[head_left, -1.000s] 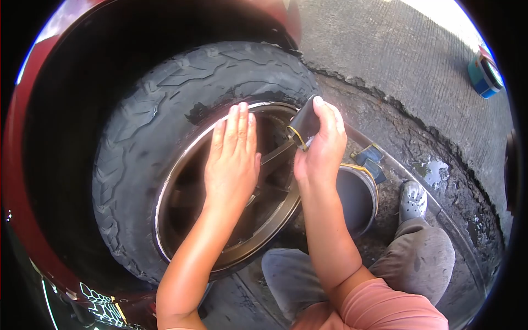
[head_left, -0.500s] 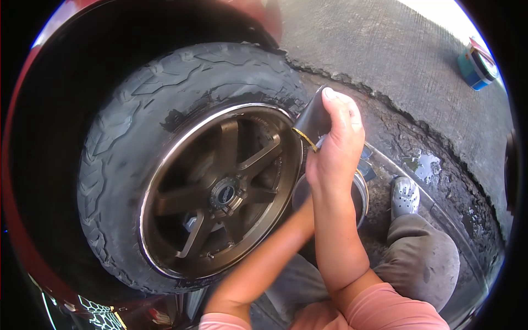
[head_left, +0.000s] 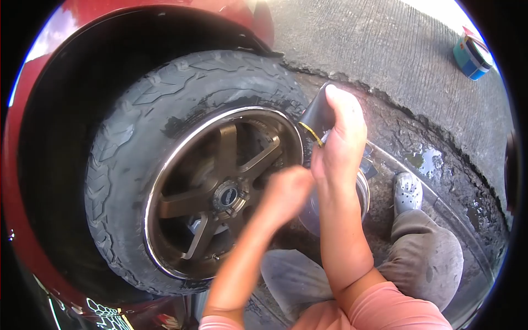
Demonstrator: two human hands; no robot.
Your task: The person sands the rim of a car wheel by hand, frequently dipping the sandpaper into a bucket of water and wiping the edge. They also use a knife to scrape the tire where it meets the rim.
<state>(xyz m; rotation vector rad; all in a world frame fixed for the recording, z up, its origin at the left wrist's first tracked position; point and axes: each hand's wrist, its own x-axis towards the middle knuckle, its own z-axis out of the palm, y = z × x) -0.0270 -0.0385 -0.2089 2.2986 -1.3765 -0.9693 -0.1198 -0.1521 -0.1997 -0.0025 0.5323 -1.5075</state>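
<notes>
My right hand [head_left: 345, 124] is closed around a dark, smooth, curved thing [head_left: 318, 113] with a yellow edge, up beside the wheel's right rim. Its exact kind does not show. My left hand [head_left: 291, 190] is blurred by motion and looks curled into a fist, just left of my right wrist and in front of the wheel; whatever it holds is hidden. The bronze spoked wheel [head_left: 225, 151] carries a worn, grey-black tyre [head_left: 129, 165] with wet dark patches. Partly behind my right forearm stands a round bucket [head_left: 364, 192].
The red car's fender [head_left: 82, 33] arches over the tyre. A blue-green tub [head_left: 470, 58] stands on the concrete at upper right. A grey clog [head_left: 408, 192] and my bent knees are close by. Wet, broken ground [head_left: 434, 148] lies along the concrete edge.
My left hand has risen from beside the bucket, behind my right forearm, to in front of the wheel. My right hand keeps its grip on the dark thing; the view has shifted slightly.
</notes>
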